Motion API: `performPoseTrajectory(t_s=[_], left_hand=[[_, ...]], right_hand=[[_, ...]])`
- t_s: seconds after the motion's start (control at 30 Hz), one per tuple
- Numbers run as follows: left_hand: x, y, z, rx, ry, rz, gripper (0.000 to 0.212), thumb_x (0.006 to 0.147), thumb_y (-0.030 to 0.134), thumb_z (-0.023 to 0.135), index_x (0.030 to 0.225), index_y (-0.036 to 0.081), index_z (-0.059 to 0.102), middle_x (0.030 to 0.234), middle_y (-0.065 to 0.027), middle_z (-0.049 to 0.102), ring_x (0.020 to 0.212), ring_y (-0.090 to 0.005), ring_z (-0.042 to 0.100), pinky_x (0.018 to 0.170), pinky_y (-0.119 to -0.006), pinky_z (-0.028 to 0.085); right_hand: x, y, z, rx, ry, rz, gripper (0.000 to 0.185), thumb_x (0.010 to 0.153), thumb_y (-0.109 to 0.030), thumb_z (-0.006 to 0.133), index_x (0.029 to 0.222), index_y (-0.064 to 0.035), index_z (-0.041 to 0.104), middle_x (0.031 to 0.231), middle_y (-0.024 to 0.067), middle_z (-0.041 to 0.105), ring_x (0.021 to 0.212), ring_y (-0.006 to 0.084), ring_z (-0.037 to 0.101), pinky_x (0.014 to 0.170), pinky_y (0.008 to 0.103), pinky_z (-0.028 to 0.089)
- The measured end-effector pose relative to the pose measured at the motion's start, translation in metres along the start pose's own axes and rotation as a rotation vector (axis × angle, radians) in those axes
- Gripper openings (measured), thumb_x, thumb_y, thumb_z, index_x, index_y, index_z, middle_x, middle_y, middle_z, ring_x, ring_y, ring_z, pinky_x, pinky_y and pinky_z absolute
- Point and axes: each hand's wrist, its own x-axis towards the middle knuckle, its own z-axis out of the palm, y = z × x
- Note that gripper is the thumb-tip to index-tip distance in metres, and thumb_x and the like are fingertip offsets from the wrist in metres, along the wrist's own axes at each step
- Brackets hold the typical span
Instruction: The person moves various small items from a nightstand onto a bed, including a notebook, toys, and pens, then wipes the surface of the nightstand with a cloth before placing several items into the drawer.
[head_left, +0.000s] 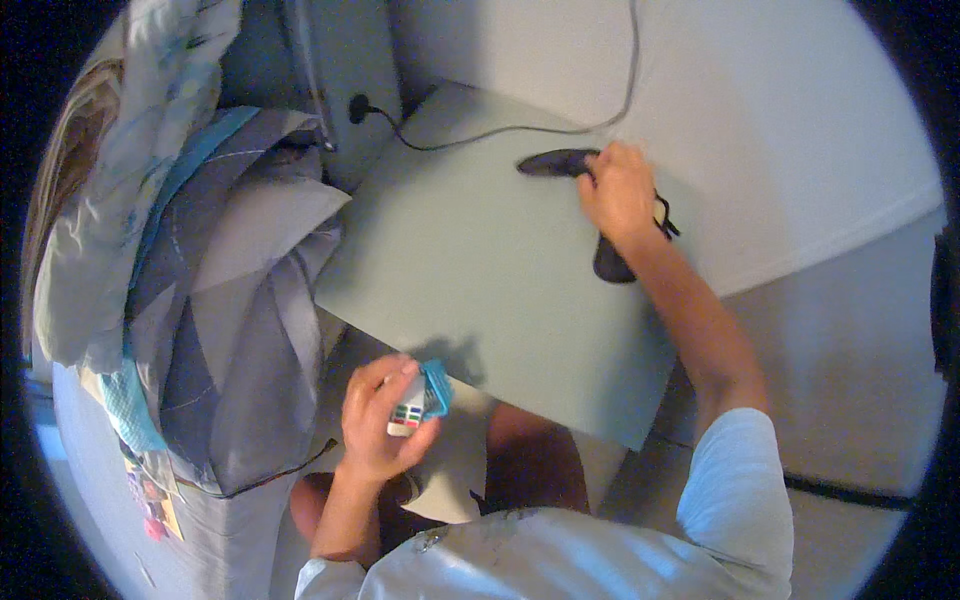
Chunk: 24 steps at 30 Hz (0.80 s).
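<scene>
My left hand (379, 424) is curled around a small white remote-like object (406, 420) with rows of coloured rectangles, above the near edge of the pale green tabletop (480, 262). A turquoise item (436, 388), ridged in look, is in the same grasp; its exact kind is blurred. Farther off, my right hand (621, 191) grips a black item with rounded ends (559, 163) on the tabletop. One end sticks out to the left, another towards me, and its middle is hidden under the hand. A thin black cord loop (666, 216) shows beside the wrist.
A grey cable (502, 131) runs along the tabletop's far side to a black plug (360, 109). At the left, grey fabric (247, 300) and a pale patterned cloth (142, 187) are heaped on a covered surface. A white wall or panel (750, 112) rises behind the tabletop.
</scene>
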Motion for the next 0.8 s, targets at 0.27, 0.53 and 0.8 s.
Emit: performPoseTrajectory(t_s=[0.27,0.53,0.8], left_hand=[[-0.017,-0.014,-0.016,0.027,0.035,-0.104,0.055,0.061,0.014,0.072,0.112,0.002,0.053,0.104,-0.0210,0.056,0.089,-0.0334,0.058,0.075,-0.039,0.048],[-0.014,-0.011,-0.028,0.042,0.039,-0.127,0.056,0.059,0.018,0.075,0.110,0.004,0.055,0.105,-0.0199,0.056,0.087,-0.0331,0.058,0.073,-0.040,0.047],[-0.014,-0.013,-0.033,0.050,0.106,-0.154,0.054,0.057,0.018,0.074,0.108,0.008,0.060,0.106,-0.0133,0.057,0.083,-0.0262,0.057,0.067,-0.034,0.046]], right_hand=[[0.066,-0.043,0.059,0.074,0.034,-0.195,0.015,0.072,-0.014,0.058,0.077,-0.0011,0.063,0.082,0.0148,0.059,0.083,0.0317,0.056,0.076,0.0423,0.046],[0.130,-0.063,0.083,0.087,-0.024,-0.043,0.023,0.073,-0.015,0.062,0.093,-0.0048,0.065,0.094,0.0138,0.061,0.087,0.0304,0.059,0.078,0.0397,0.048],[0.038,-0.146,0.017,0.419,-0.279,-0.786,0.029,0.072,-0.014,0.057,0.099,-0.0050,0.061,0.099,0.0110,0.057,0.094,0.0300,0.053,0.082,0.0406,0.045]])
